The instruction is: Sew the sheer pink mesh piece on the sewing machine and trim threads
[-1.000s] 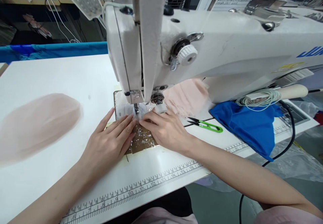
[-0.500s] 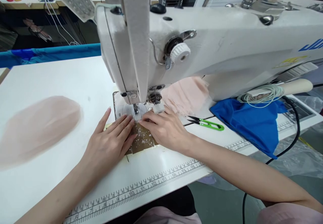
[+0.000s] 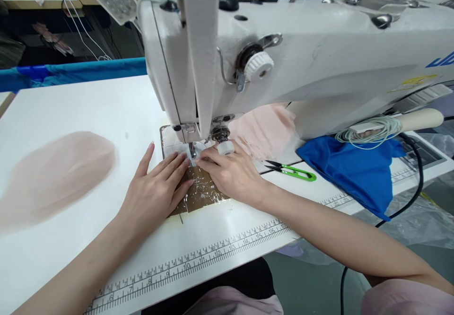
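Sheer cloth point(image 3: 64, 175) is spread at nine o'clock from the needle foot point(image 3: 192, 150), separated by open table point(image 3: 131, 116) from the left hand point(image 3: 153, 189), laid flat, fingers parted, over the brown plate point(image 3: 202, 192) at six, inside the table's edge. The right hand point(image 3: 237, 173) is curled at four, its grip hidden.

I wear a pale, dusty pink top point(image 3: 234, 301), its cloth falling in soft folds at my waist. The right sleeve point(image 3: 407, 298) is loose, the same pink, and ends around my elbow. Plain black cloth point(image 3: 244, 279) covers my lap. My forearms point(image 3: 336, 232) are slim and bare, as are my left hand point(image 3: 152, 189) and right hand point(image 3: 236, 173), with slender, tapering fingers.
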Demonstrator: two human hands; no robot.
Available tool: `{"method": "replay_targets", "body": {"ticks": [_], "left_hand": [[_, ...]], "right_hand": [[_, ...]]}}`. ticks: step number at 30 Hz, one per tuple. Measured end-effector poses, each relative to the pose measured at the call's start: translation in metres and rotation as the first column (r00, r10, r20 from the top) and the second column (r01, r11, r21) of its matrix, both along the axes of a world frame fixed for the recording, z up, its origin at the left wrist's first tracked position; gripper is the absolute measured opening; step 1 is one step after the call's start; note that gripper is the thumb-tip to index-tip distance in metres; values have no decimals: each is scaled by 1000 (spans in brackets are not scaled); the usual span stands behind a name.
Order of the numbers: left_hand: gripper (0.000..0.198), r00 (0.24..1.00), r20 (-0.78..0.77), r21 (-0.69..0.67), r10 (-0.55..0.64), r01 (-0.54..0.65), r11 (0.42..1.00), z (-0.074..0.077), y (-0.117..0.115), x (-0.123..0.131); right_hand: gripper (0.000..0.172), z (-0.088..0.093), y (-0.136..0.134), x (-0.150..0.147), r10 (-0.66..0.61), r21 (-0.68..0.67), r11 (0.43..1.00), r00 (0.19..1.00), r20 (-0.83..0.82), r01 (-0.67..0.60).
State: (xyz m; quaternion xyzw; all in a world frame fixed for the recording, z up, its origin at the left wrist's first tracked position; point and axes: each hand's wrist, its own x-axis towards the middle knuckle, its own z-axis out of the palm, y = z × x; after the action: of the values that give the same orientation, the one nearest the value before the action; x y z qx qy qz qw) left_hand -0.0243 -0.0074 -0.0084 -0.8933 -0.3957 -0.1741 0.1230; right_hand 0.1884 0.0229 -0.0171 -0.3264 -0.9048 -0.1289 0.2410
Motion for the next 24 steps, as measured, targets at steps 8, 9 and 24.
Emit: {"method": "replay_targets", "body": {"ticks": [8,9,24], "left_hand": [[42,999,33,-38,33,-32,999,-3,6,0],[42,998,39,-50,43,-41,998,-3,7,0],[44,993,69,-111,92,-84,990,-2,7,0]], "right_hand": [[34,1,3,-1,-37,-57,998,996,78,41],[34,1,3,-1,-37,-59,997,996,84,42],[36,9,1,10,-60,-65,996,998,37,62]]}}
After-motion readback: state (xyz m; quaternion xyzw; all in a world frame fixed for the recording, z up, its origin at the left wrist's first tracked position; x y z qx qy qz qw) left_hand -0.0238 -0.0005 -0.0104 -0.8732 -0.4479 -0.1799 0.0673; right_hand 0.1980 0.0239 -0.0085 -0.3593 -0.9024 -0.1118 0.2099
